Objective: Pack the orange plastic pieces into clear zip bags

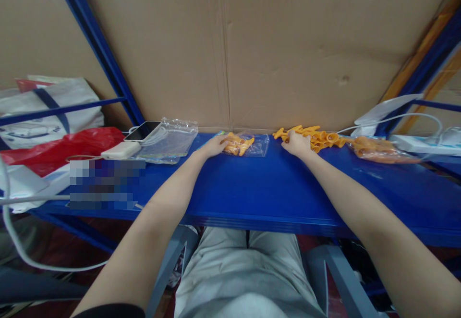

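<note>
A small clear bag (pixel 248 145) with a few orange plastic pieces inside is pinned at its left end by the left hand (pixel 215 146), fingers laid over it near the back of the blue shelf (pixel 252 193); how tightly it's pinched can't really be told from this angle, tbh. The right hand (pixel 297 144) is set down on the near edge of a loose pile of orange pieces (pixel 317 139), fingers curled over them, though whether one is actually gripped can't be made out. Biggest risk: the pile is spread right against the cardboard wall (pixel 252 44), so pieces could easily get nudged into the gap behind or scattered toward the second filled bag (pixel 378 149) on the right. The bag mouth looks floppy too, so a piece could be missed and dropped on the shelf. A white cable (pixel 396 118) loops close by and could be snagged by the forearm.
</note>
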A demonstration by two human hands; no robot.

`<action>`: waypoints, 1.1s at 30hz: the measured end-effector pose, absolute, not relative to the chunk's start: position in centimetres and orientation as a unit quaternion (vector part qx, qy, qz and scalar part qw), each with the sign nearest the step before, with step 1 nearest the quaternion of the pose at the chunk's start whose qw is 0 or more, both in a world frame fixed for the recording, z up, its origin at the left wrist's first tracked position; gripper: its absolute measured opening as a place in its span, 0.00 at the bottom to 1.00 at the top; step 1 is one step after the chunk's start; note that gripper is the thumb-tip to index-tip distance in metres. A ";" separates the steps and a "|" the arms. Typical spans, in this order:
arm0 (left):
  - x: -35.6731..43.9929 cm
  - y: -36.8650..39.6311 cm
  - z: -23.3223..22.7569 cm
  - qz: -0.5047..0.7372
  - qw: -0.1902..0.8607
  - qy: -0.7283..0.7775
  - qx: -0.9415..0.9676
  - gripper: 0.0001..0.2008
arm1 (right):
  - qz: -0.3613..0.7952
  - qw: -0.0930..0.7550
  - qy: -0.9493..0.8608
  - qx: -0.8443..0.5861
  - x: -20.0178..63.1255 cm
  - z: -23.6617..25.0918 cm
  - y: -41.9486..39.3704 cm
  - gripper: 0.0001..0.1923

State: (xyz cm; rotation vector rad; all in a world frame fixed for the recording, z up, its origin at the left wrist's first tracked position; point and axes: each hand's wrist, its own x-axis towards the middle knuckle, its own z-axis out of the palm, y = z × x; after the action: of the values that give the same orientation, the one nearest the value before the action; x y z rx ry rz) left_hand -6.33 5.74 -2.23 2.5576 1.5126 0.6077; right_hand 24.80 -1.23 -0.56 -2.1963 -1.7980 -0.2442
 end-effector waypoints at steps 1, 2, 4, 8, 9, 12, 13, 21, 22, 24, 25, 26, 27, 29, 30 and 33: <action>-6.3 5.8 -2.3 0.202 0.056 0.494 0.844 0.23 | -0.072 0.175 -0.617 -0.764 25.0 -0.5 -1.1 0.21; -6.4 5.9 -2.3 0.205 0.058 0.492 0.844 0.23 | -0.058 0.210 -0.608 -0.763 25.3 -0.4 -0.8 0.20; -6.4 6.1 -2.4 0.211 0.061 0.488 0.845 0.23 | -0.028 0.287 -0.593 -0.752 25.8 -0.5 -0.3 0.18; -6.4 6.1 -2.4 0.220 0.066 0.482 0.845 0.23 | 0.047 0.409 -0.570 -0.711 26.3 -0.7 0.8 0.19; -6.3 6.0 -2.4 0.219 0.067 0.481 0.847 0.22 | 0.068 0.429 -0.559 -0.706 26.3 -0.7 0.9 0.19; -6.2 5.7 -2.2 0.212 0.068 0.486 0.845 0.22 | 0.123 0.473 -0.531 -0.693 26.0 -0.5 0.9 0.20; -6.2 5.6 -2.1 0.210 0.069 0.489 0.844 0.22 | 0.134 0.484 -0.523 -0.688 25.9 -0.4 0.8 0.20; -6.2 5.6 -2.2 0.217 0.066 0.486 0.844 0.22 | 0.185 0.561 -0.474 -0.653 25.6 -0.1 0.9 0.20; -6.2 5.5 -2.1 0.217 0.067 0.487 0.843 0.22 | 0.192 0.568 -0.472 -0.647 25.6 -0.2 1.0 0.21; -6.2 5.4 -2.1 0.216 0.069 0.489 0.842 0.22 | 0.195 0.574 -0.473 -0.639 25.5 -0.2 1.3 0.22; -6.1 5.4 -2.1 0.215 0.069 0.488 0.843 0.22 | 0.193 0.579 -0.473 -0.636 25.5 -0.3 1.5 0.22; -6.1 5.4 -2.0 0.213 0.069 0.486 0.845 0.22 | 0.187 0.584 -0.474 -0.632 25.6 -0.3 1.6 0.22; -6.1 5.4 -2.0 0.211 0.067 0.485 0.846 0.23 | 0.178 0.592 -0.475 -0.626 25.7 -0.3 1.7 0.22; -6.1 5.5 -2.1 0.209 0.062 0.483 0.848 0.22 | 0.143 0.605 -0.487 -0.614 25.9 -0.3 1.8 0.22; -6.1 5.6 -2.1 0.208 0.060 0.482 0.849 0.22 | 0.121 0.607 -0.498 -0.608 26.0 -0.3 1.8 0.22; -6.2 5.7 -2.1 0.208 0.059 0.483 0.849 0.22 | 0.079 0.595 -0.547 -0.584 26.2 -0.4 1.6 0.21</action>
State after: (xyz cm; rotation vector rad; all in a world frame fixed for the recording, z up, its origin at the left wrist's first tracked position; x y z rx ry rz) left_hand -6.18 5.69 -2.10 2.5697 1.4618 0.6293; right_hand 26.16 1.61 -0.38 -1.3558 -1.2714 0.1829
